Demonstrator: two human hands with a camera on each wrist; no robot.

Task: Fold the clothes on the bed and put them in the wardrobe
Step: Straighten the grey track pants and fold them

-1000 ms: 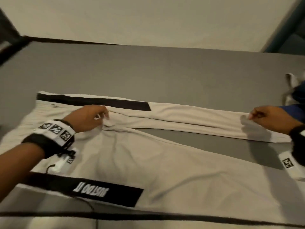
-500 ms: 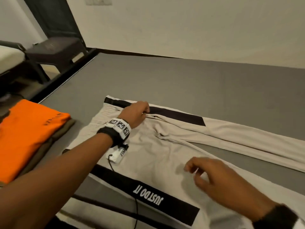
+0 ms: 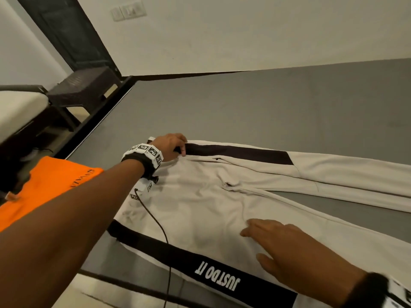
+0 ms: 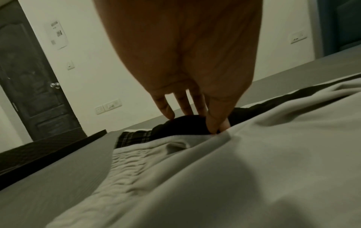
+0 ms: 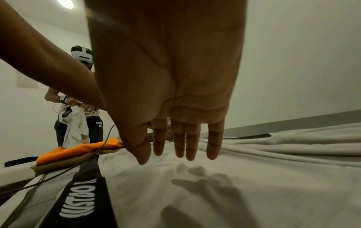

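Beige track pants (image 3: 200,207) with black side stripes and "JUST DO IT" lettering lie spread on the grey bed (image 3: 244,107), waistband to the left and legs running right. My left hand (image 3: 171,146) is at the far waistband corner. In the left wrist view its thumb and forefinger (image 4: 215,126) pinch the pants (image 4: 254,169) where beige meets the black stripe. My right hand (image 3: 278,245) is over the near thigh with straight fingers. The right wrist view shows this hand (image 5: 175,148) just above the pants (image 5: 234,185), casting a shadow and holding nothing.
An orange folded garment (image 3: 44,185) lies on a brown one at the bed's left edge. A black stool (image 3: 84,85) and a dark door (image 3: 66,34) stand beyond. A thin cable (image 3: 155,221) crosses the pants. Another person (image 5: 76,123) holds a white garment.
My right hand left the far leg's cuff, came to the near thigh and straightened its fingers. My left hand moved from the crotch to the far waistband corner. The view swung left.
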